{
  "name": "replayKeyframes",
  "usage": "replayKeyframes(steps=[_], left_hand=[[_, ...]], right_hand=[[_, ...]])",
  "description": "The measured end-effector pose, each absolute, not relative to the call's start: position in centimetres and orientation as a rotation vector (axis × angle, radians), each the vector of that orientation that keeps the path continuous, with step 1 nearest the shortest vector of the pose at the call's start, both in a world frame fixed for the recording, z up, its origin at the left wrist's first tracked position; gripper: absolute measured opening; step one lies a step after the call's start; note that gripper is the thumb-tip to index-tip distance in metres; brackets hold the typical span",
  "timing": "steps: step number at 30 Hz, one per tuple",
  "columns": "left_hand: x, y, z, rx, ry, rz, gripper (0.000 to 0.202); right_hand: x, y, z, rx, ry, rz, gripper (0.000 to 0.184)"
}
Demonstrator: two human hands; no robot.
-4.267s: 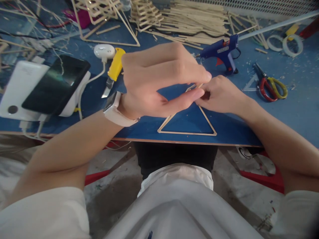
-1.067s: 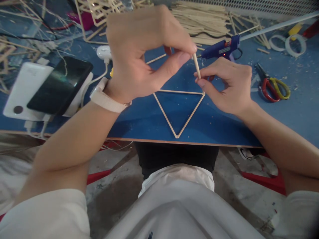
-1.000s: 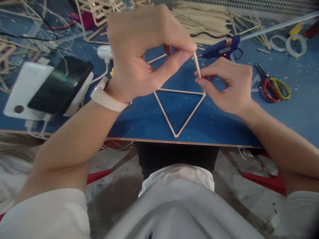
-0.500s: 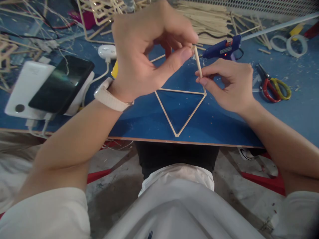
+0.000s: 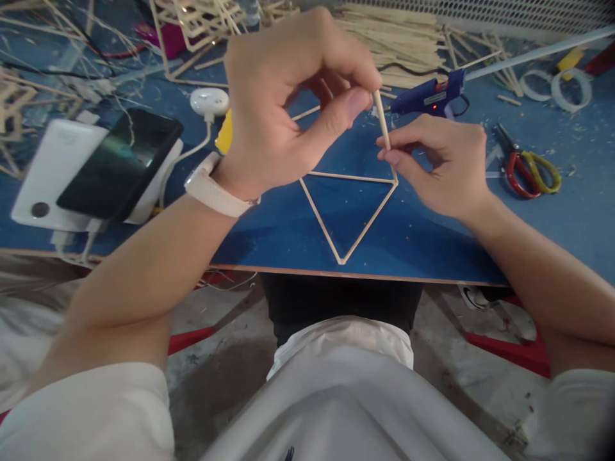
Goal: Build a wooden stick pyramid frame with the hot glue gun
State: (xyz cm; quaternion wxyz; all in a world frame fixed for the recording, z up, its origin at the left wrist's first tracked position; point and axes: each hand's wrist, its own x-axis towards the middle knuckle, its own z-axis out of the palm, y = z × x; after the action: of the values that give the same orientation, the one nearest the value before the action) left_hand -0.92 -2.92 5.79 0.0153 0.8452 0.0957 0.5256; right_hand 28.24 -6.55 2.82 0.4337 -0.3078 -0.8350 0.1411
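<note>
A frame of thin wooden sticks (image 5: 369, 221) lies on the blue table, with a triangle pointing toward me. From its right corner another wooden stick (image 5: 383, 120) rises away from the table. My left hand (image 5: 298, 102) is above the frame, thumb and forefinger pinched at the stick's upper end. My right hand (image 5: 442, 160) pinches the same stick lower down, near the frame's corner. Part of the frame's far side is hidden behind my left hand.
A blue glue gun (image 5: 430, 96) with a lit red light lies beyond my right hand. Scissors (image 5: 528, 166) and tape rolls (image 5: 571, 89) are at right. A phone (image 5: 120, 163) rests on a white power bank (image 5: 52, 173) at left. Stick bundles (image 5: 394, 41) lie at the back.
The fingers of my left hand have shifted slightly at the stick's upper end, with the forefinger now over its tip. My right hand and the frame stay nearly still.
</note>
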Motion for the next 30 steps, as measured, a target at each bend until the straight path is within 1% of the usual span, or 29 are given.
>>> replayKeyframes(steps=[4, 11, 16, 21, 25, 30], left_hand=[[-0.8, -2.9, 5.6, 2.623, 0.278, 1.658, 0.018], [-0.8, -3.4, 5.6, 2.618, 0.355, 1.594, 0.024], [-0.4, -2.5, 5.4, 2.656, 0.254, 1.773, 0.016], [-0.5, -2.1, 5.2, 2.66, 0.253, 1.741, 0.021], [-0.5, -2.1, 5.3, 2.692, 0.255, 1.777, 0.019], [-0.4, -1.9, 5.4, 2.698, 0.129, 1.819, 0.021]], right_hand=[[28.3, -6.6, 2.8, -0.808, -2.085, 0.368, 0.021], [28.4, -6.7, 2.9, -0.85, -2.091, 0.382, 0.025], [28.3, -7.0, 3.2, -0.859, -2.124, 0.389, 0.02], [28.2, -7.0, 3.1, -0.824, -2.083, 0.336, 0.023], [28.2, -7.3, 3.5, -0.911, -2.116, 0.403, 0.025], [28.2, -7.2, 3.4, -0.891, -2.1, 0.357, 0.027]])
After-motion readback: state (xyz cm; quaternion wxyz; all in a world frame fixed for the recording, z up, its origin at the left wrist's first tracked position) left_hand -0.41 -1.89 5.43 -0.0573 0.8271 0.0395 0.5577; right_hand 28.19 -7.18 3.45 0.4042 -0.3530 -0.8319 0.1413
